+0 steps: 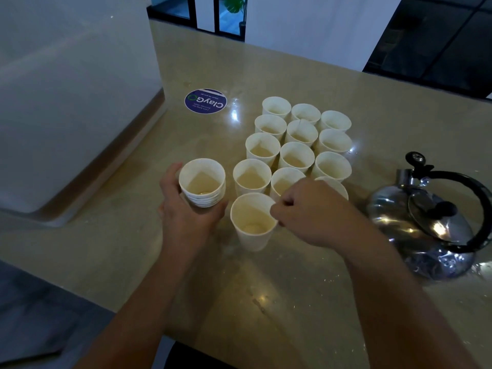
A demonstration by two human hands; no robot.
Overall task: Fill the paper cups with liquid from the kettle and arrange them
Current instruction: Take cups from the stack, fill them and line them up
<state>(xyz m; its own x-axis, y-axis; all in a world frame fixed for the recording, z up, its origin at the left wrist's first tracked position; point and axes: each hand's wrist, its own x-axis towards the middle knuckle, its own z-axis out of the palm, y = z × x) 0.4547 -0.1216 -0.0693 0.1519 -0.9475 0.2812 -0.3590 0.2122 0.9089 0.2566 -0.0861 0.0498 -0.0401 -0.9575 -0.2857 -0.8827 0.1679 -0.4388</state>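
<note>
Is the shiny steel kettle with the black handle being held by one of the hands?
No: the shiny steel kettle stands alone on the beige counter, apart from the right hand, which pinches a white paper cup.

A round blue sticker [205,100] lies on the beige counter [279,288]; a green plant [235,4] stands far behind.

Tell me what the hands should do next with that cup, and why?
Probably the right hand should set the single cup it pinches by the rim into the open near end of the cup rows, then let go. The left hand holds the stack of cups, and the kettle stands untouched.
</note>
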